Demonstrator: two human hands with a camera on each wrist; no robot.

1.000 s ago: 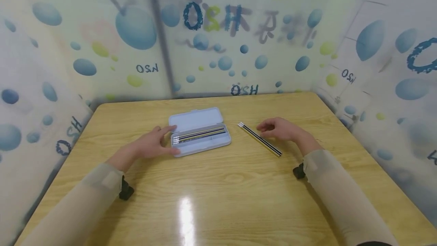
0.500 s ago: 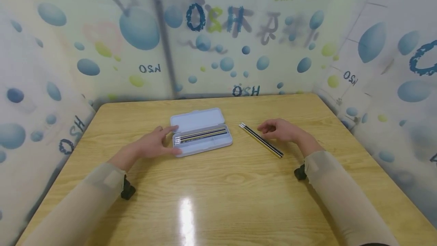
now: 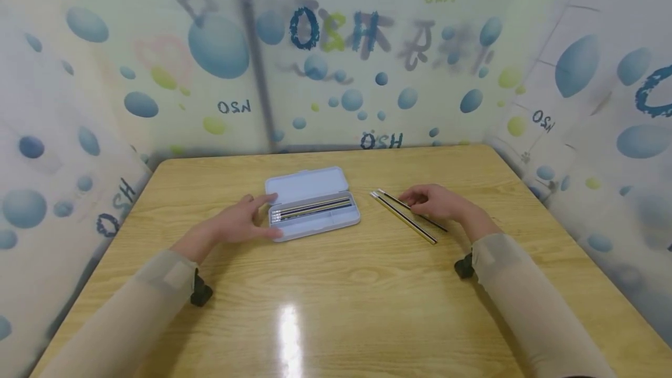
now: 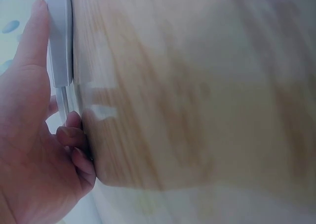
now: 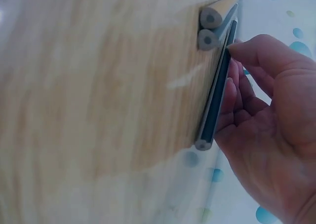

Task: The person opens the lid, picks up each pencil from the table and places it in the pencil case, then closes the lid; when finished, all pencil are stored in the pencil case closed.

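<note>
I am working my right hand (image 3: pixel 438 203) onto one of the striped pencils (image 3: pixel 403 217) lying on the table to the right of the pencil case (image 3: pixel 314 212). In the right wrist view my fingertips (image 5: pixel 236 88) are curling against the side of one pencil (image 5: pixel 217 93), lifting it slightly off its two neighbours (image 5: pixel 211 28), though I cannot tell whether the thumb is pinching it yet. A pencil like this is light, stiff and thin, so I am judging it easy to carry but prone to rolling away on the glossy wood; taking it near the middle, between thumb and two fingertips, looks safest, and the point could snap if dropped.

My left hand (image 3: pixel 238 223) is resting flat against the left end of the case, fingers (image 4: pixel 34 41) straight along its edge (image 4: pixel 60 41), steadying it. The case is lying open, lid back, with several pencils (image 3: pixel 312 207) already lined up in its tray. It seems a hard, smooth plastic shell that could skid if nudged.

The wooden table (image 3: pixel 336 308) is shining under an overhead light. Curtain walls (image 3: pixel 220 51) printed with blue and green bubbles are closing in the table on three sides.
</note>
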